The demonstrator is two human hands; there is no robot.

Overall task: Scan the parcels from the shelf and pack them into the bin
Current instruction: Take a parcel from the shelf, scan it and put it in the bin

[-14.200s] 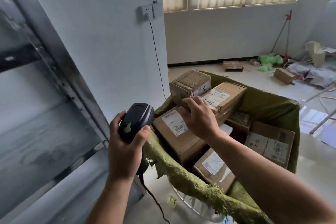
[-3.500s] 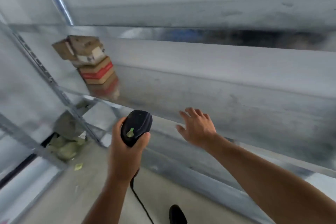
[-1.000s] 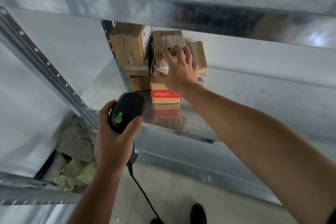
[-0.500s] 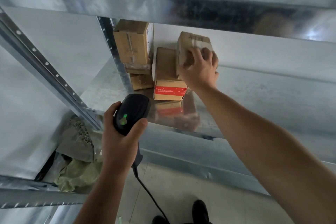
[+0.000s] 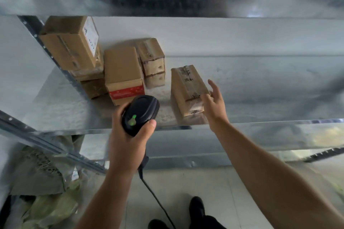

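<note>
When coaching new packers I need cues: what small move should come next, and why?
Probably aim the scanner at the barcode label on the lone parcel: it faces outward at the shelf front, right hand open beside it, left hand gripping the scanner.

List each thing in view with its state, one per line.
scanner: gripped in the left hand, green light on.
right hand: open, fingers spread beside the lone parcel.
lone parcel: taped shut, lying alone near the front edge of the shelf.
red-banded box: closed, flat on the shelf.
top left box: closed, stacked on another box.
</note>
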